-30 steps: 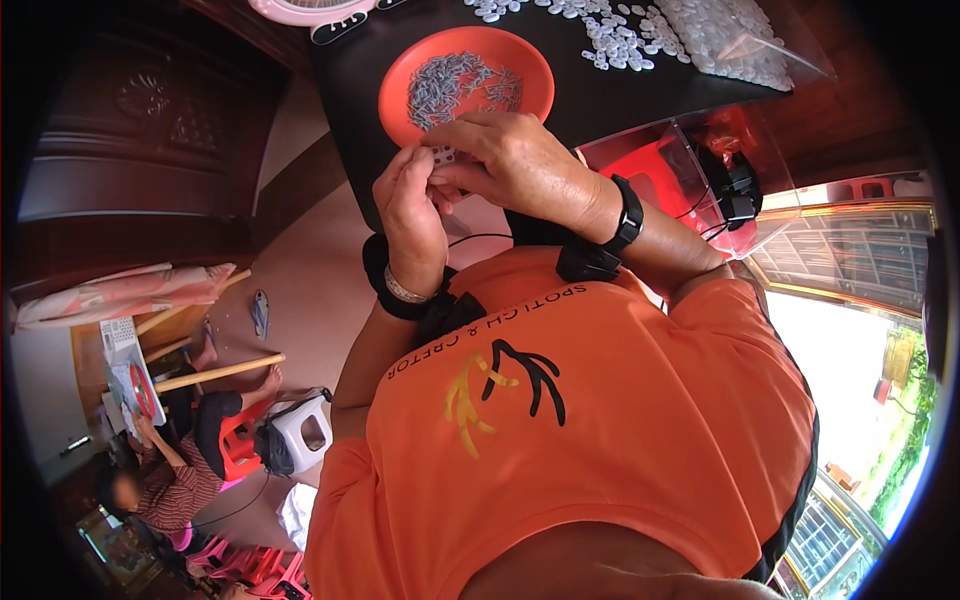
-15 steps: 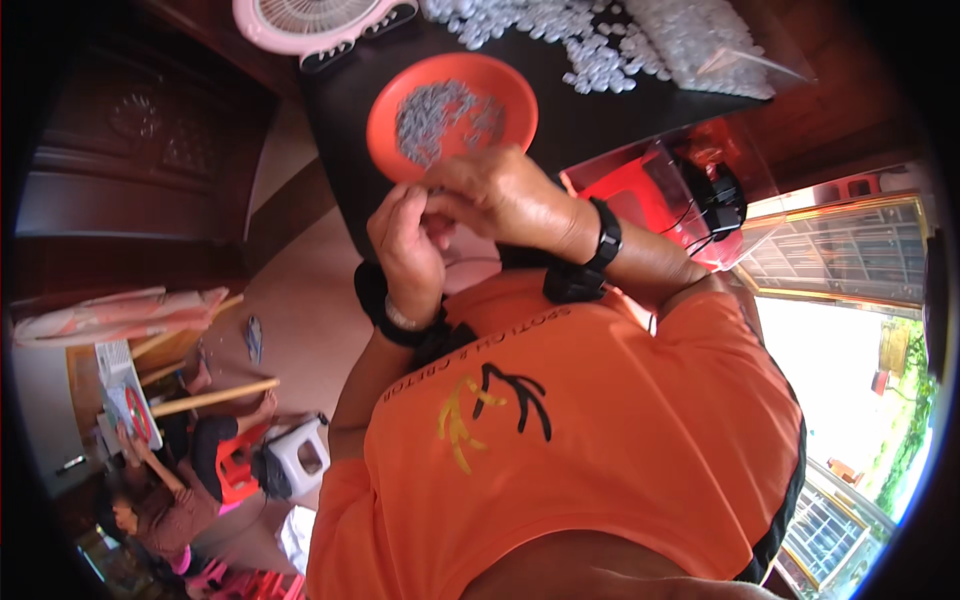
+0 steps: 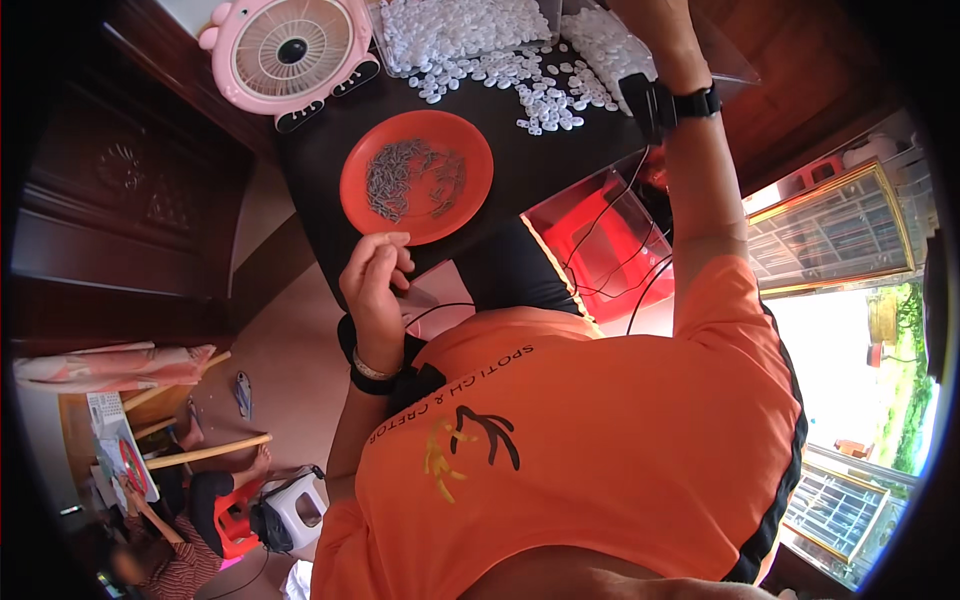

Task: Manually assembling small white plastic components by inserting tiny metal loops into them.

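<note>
My left hand (image 3: pixel 372 290) is beside the near rim of an orange plate (image 3: pixel 467 215), its fingers curled in; anything inside them is hidden. Small grey screw-like metal pieces (image 3: pixel 392 182) are spread over the plate. At the top edge my right hand (image 3: pixel 648 22) reaches out over a clear bag of white oval pieces (image 3: pixel 608 58). Its fingers are cut off by the frame, so their hold does not show. More loose white pieces (image 3: pixel 545 108) lie on the black table (image 3: pixel 310 160) between the plate and the bags.
A pink fan (image 3: pixel 290 50) stands at the far left of the table, next to another bag of white pieces (image 3: pixel 465 30). Right of the table is a red container (image 3: pixel 625 245) with dark cables. Another person (image 3: pixel 185 545) sits low at the left, near a white stool (image 3: pixel 297 510).
My hands were together at the plate's near rim; they have parted. The right has gone up and right to the white pieces, while the left has dropped slightly toward me.
</note>
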{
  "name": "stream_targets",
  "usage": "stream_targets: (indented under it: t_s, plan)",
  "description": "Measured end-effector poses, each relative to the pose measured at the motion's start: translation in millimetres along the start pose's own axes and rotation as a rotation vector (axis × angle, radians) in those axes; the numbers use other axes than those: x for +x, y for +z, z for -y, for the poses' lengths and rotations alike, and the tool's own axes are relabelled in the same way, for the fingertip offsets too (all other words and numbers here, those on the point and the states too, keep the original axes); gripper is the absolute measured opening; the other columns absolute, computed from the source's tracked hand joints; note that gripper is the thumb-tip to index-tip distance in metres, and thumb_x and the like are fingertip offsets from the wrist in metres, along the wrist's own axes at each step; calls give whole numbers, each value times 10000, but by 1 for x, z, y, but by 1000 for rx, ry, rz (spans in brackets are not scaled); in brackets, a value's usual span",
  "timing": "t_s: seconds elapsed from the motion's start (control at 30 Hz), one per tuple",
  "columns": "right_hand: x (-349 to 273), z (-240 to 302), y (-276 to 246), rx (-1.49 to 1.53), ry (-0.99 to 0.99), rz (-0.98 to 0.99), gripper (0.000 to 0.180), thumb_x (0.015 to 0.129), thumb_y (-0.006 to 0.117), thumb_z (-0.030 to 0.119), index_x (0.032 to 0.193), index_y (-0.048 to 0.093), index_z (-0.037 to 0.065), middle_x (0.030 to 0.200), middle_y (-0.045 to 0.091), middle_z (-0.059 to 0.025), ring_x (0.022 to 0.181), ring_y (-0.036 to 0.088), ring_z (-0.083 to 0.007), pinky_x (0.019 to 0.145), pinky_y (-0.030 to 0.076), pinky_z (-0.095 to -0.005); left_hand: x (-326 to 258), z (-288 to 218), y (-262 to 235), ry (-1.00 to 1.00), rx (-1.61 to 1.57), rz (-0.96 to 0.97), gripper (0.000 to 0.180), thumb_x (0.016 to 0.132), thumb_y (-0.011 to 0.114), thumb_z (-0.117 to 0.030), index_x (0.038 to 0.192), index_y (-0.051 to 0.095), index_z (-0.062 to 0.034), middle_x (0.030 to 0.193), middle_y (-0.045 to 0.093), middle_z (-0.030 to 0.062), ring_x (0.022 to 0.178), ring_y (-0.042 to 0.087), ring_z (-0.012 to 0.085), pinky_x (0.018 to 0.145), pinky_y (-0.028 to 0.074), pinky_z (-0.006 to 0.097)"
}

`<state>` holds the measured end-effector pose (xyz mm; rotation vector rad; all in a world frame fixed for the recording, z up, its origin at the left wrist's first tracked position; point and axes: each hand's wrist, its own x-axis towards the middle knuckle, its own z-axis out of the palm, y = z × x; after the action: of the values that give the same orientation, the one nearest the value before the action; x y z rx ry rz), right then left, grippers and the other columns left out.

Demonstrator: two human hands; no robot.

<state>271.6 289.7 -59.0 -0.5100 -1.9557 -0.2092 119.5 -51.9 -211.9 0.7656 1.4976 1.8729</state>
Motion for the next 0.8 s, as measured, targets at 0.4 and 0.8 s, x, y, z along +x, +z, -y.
stream_targets:
  t_s: [0.4, 0.8]
  plan:
    - [-102, 24, 124, 441, 31, 963, 248, 769, 648, 185, 982, 676, 60, 873, 693, -96, 812, 665, -229, 747, 512, -315, 10, 7, -3, 576, 984, 150, 103, 793, 575, -95, 829, 633, -17, 860, 634, 96, 843, 577, 283, 769, 420, 385]
    - [-123, 48, 142, 293, -23, 1053, 198, 741, 690, 220, 851, 638, 64, 808, 659, -92, 778, 634, -274, 709, 492, -366, -2, 3, -18, 493, 929, 116, 160, 801, 571, -116, 900, 640, -11, 930, 630, 116, 931, 563, 287, 852, 391, 379]
